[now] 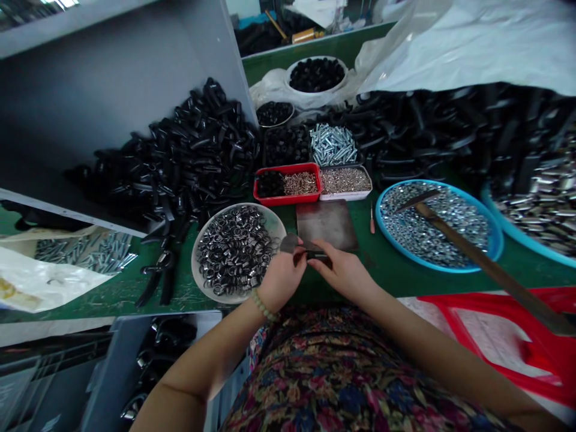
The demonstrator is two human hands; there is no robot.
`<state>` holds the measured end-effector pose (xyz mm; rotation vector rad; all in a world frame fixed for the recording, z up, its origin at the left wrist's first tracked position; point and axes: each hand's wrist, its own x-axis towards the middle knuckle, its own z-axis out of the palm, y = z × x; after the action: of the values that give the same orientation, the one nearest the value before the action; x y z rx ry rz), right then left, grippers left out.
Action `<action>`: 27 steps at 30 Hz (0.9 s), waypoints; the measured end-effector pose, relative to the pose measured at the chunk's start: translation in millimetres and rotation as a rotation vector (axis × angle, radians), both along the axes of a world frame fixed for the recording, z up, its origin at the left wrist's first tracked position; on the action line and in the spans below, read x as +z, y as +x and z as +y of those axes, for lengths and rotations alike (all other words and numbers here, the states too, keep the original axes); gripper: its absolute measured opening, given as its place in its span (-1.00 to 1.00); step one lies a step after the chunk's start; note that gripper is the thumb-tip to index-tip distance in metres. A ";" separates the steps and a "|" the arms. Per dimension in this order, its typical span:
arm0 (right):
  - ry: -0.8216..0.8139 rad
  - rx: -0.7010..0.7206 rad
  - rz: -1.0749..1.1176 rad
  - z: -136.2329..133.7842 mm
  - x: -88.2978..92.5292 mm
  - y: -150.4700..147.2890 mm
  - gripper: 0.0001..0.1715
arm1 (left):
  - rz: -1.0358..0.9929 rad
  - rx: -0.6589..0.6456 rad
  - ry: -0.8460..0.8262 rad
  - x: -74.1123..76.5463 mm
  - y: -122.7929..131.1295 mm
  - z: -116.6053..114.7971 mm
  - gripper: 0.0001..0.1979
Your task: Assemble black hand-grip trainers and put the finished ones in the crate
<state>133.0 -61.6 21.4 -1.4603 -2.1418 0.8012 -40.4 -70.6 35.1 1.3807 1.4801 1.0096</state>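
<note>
Both hands meet over the front edge of a dark square metal plate (328, 223) on the green table. A small black part (317, 255) lies between them, its exact kind hidden by the fingers. My right hand (344, 270) pinches one end with thumb and forefinger. My left hand (284, 275) is closed at the other end, beside a dark rounded piece (289, 243) that I cannot identify. Close to my left wrist stands a white round tray (196, 264) heaped with shiny metal rings (234, 249).
Behind the plate sit a red bin (288, 200) of small parts and a white bin (346, 195) of rivet-like pieces. A hammer (477, 255) rests across a blue tray (382, 225) at right. Black handle-like parts (180, 156) pile up at left. A small screwdriver-like tool (372, 224) lies nearby.
</note>
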 end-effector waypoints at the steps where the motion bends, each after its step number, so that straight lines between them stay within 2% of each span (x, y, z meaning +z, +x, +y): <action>1: 0.008 -0.017 0.001 1.0 -0.3 -0.3 -0.41 | 0.010 0.011 0.022 2.1 0.9 0.8 -0.91; 3: -0.014 -0.046 0.055 2.4 -1.6 -1.0 -0.43 | 0.012 0.018 0.047 5.1 3.8 0.8 -0.90; 6: -0.168 0.033 0.339 3.9 -4.7 -1.0 -0.61 | 0.106 -0.078 0.057 6.6 1.5 0.6 -0.83; 8: -0.287 0.034 0.560 6.1 -7.2 1.3 -0.72 | 0.215 -0.136 0.077 5.6 -10.1 4.9 -0.82; 11: -0.402 -0.085 0.785 11.5 -10.5 8.7 -0.75 | 0.501 -0.120 0.151 -1.0 -40.0 19.5 -0.82; 14: -0.391 -0.105 0.881 14.6 -11.5 17.0 -0.76 | 0.779 -0.207 0.181 -11.6 -65.6 34.0 -0.85; 16: -0.350 -0.076 0.893 12.3 -9.7 21.2 -0.80 | 0.816 -0.239 0.173 -15.6 -71.4 38.4 -0.85; 18: -0.284 0.009 0.834 6.4 -5.8 23.8 -0.85 | 0.713 -0.181 0.142 -14.1 -67.0 38.8 -0.84; 19: -0.239 0.081 0.770 2.8 -3.2 24.6 -0.85 | 0.595 -0.154 0.095 -11.5 -61.5 38.1 -0.82; 21: -0.140 0.251 0.617 -3.1 2.1 25.5 -0.79 | 0.242 -0.127 -0.068 -4.1 -45.4 36.2 -0.79; 23: -0.052 0.355 0.519 -4.9 6.1 27.4 -0.72 | -0.153 -0.146 -0.261 3.3 -24.4 35.1 -0.78; 25: 0.019 0.331 0.498 -2.0 7.5 33.5 -0.65 | -0.440 -0.163 -0.389 9.3 -0.9 35.8 -0.75; 27: 0.086 0.221 0.497 3.3 6.1 46.1 -0.56 | -0.574 -0.200 -0.420 14.2 23.0 40.1 -0.65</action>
<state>179.1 -58.3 27.5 -0.8717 -1.9355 1.0116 -17.4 -30.5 49.3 0.8236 1.0219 0.8153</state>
